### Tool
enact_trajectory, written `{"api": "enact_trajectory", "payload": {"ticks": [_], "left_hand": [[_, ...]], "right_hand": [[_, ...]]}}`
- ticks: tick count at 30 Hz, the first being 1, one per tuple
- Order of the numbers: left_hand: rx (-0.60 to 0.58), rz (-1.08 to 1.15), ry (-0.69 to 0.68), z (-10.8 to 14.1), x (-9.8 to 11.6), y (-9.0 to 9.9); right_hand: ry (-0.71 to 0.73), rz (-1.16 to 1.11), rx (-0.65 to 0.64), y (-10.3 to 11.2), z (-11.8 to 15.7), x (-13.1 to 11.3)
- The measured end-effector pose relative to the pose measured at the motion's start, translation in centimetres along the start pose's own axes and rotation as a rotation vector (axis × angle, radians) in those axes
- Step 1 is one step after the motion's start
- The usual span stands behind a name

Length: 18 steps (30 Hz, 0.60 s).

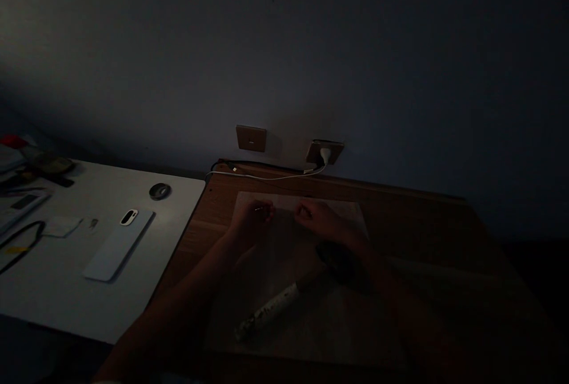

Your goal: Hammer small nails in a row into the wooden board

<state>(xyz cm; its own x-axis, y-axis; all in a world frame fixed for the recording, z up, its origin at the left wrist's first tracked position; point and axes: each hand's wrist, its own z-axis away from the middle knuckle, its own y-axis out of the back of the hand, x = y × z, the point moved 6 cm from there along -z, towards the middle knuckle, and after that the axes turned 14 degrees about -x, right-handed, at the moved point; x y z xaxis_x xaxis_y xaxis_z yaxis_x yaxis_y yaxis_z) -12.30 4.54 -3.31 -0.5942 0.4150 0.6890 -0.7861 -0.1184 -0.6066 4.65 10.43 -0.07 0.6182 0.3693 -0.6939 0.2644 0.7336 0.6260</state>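
In dim light both of my hands are above the far part of a pale sheet or board (284, 336) on the wooden table. My left hand (253, 218) is closed, fingers curled inward, with a small bright glint at the fingertips. Facing it across a short gap, my right hand (317, 218) is closed too. Whatever either one holds is too small and dark to make out. Nearer to me lies a mallet (273, 306), its worn white handle pointing lower left and its black head close to my right forearm, partly hidden by it.
A white table (57, 295) adjoins on the left, bearing a light phone (118, 248), a roll of tape (159, 191) and several tools at its far left. Cables (267, 178) run along the back edge to a wall socket (325, 153), beside a wall plate (251, 138).
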Motion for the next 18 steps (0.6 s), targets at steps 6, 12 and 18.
{"api": "enact_trajectory", "payload": {"ticks": [6,12,18], "left_hand": [[0.046,0.407,-0.001,3.2,-2.5,-0.4],[-0.057,0.456,0.056,4.4,-4.5,-2.0],[-0.138,0.426,-0.008,4.7,-6.1,-2.8]], "right_hand": [[-0.002,0.295,-0.182,-1.1,-0.6,-1.9],[0.156,0.332,-0.253,-1.8,0.5,-7.5],[0.311,0.340,-0.267,-3.8,2.7,-11.4]]}}
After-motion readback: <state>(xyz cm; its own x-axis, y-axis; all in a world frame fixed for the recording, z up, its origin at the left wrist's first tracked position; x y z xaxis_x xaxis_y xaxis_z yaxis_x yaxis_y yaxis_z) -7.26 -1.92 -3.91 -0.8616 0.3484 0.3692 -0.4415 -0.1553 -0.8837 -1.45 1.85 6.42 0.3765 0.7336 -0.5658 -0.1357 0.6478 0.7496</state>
